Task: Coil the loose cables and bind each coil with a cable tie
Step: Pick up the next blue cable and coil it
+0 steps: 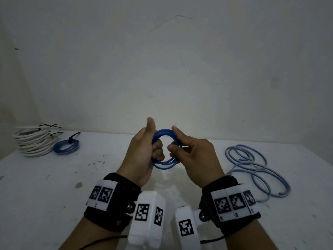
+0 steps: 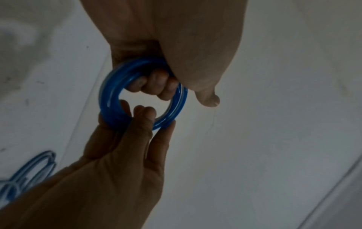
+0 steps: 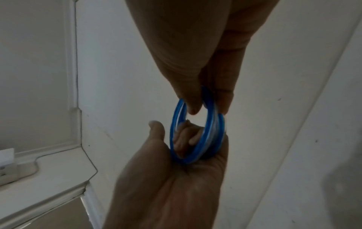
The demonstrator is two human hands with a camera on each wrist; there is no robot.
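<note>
A dark blue cable coil (image 1: 164, 164) is held upright above the white table (image 1: 54, 177), between both hands. My left hand (image 1: 147, 141) grips its left side, fingers curled through the ring and thumb pointing up. My right hand (image 1: 182, 146) pinches the right side between thumb and fingers. In the left wrist view the coil (image 2: 109, 96) is a tight ring, with the left fingers (image 2: 156, 83) hooked inside it. In the right wrist view the coil (image 3: 205, 147) lies in the left palm (image 3: 176, 178). No cable tie shows on this coil.
A loose light-blue cable (image 1: 252, 170) sprawls in loops on the table at the right. At the far left stands a stack of white coils (image 1: 34, 141) bound with black ties, beside a small blue coil (image 1: 66, 146) bound with a black tie (image 1: 71, 139). A pale wall rises behind the table.
</note>
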